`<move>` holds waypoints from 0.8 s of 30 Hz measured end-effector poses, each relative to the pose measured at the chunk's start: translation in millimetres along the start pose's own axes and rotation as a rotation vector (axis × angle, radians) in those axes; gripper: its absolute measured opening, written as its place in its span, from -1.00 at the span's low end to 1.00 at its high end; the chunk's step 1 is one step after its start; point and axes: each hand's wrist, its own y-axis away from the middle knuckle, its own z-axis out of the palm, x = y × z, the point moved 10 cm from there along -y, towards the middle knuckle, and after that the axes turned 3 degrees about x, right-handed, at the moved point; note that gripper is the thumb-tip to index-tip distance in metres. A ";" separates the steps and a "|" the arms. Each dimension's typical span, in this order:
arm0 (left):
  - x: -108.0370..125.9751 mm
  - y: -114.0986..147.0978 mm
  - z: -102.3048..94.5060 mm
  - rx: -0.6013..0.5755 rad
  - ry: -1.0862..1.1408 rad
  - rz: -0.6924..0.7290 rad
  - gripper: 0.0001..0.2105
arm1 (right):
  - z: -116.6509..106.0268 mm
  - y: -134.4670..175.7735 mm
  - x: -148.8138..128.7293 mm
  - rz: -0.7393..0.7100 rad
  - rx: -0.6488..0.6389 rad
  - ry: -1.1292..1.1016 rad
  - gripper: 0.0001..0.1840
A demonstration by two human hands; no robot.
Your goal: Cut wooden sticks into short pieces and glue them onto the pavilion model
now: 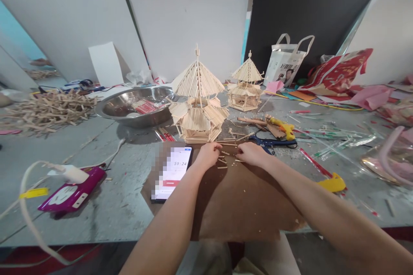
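Note:
A wooden stick pavilion model (198, 103) stands on the grey table, just beyond a brown cardboard sheet (238, 200). My left hand (209, 154) and my right hand (250, 153) rest on the cardboard in front of the model, fingers curled. Between them lie several short wooden sticks (226, 157). The fingertips of both hands pinch at these sticks; which stick each one grips is too small to tell. A phone (172, 172) showing a timer lies just left of my left wrist.
A second, smaller stick pavilion (245, 86) stands behind on the right. A steel bowl (135, 105), a pile of sticks (45, 109), a yellow glue gun (284, 128), blue scissors (271, 142), a purple device with a white cable (69, 191) and bags surround the work spot.

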 end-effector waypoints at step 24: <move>13.5 5.2 -2.6 0.066 -0.227 0.177 -0.71 | -1.1 3.1 -32.2 -0.232 0.074 -0.066 -0.65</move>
